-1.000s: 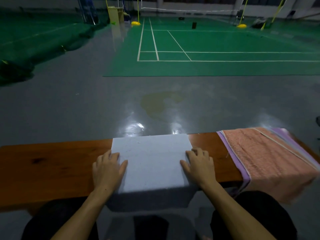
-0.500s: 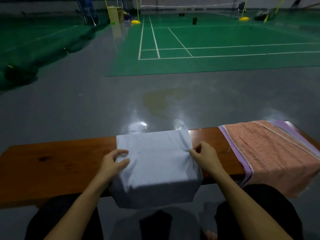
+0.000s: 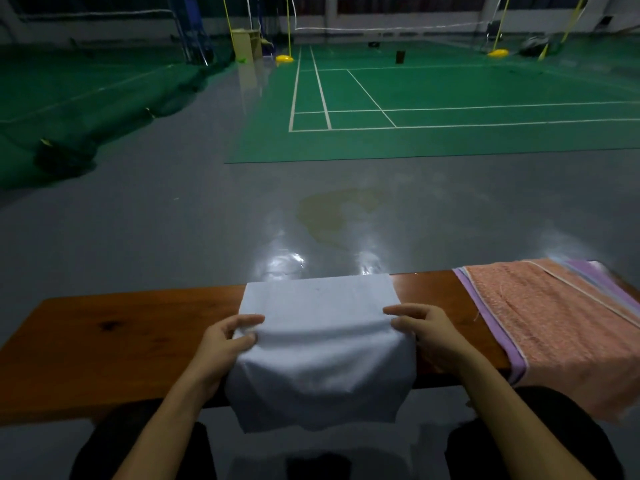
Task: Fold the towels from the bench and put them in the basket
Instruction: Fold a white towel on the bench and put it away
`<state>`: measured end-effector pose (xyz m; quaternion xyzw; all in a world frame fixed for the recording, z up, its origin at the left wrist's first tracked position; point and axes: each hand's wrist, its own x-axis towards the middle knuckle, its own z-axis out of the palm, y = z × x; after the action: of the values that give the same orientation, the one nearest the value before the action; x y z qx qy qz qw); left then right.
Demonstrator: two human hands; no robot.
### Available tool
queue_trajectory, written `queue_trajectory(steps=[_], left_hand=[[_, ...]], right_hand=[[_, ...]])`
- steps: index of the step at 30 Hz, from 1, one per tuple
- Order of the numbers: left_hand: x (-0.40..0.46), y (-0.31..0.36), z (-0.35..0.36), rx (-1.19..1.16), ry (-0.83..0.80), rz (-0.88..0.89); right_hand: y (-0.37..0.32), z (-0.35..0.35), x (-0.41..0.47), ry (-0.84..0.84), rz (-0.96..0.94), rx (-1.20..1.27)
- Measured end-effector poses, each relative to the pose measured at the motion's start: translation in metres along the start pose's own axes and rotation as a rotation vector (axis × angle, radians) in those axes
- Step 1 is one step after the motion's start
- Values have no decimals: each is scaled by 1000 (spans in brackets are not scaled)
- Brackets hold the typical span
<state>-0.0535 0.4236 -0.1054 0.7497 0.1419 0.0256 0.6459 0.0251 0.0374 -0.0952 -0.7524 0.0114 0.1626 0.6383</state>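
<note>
White towel (image 3: pixel 322 341), unmarked, pinched by left hand (image 3: pixel 221 344) and right hand (image 3: pixel 429 336).

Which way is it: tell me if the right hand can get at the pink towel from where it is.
Probably yes. The right hand pinches the white towel's right edge, and only bare bench lies between it and the pink towel. It would have to let go first.

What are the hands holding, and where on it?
Both hands, left and right, pinch the white towel at its side edges, partway along, over the bench.
</note>
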Motion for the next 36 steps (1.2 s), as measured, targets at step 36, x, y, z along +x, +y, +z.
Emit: queue_trajectory(steps=[36], left_hand=[[-5,182,-52,-26,74,399]], right_hand=[[-163,-7,-39,109,-437,-42]])
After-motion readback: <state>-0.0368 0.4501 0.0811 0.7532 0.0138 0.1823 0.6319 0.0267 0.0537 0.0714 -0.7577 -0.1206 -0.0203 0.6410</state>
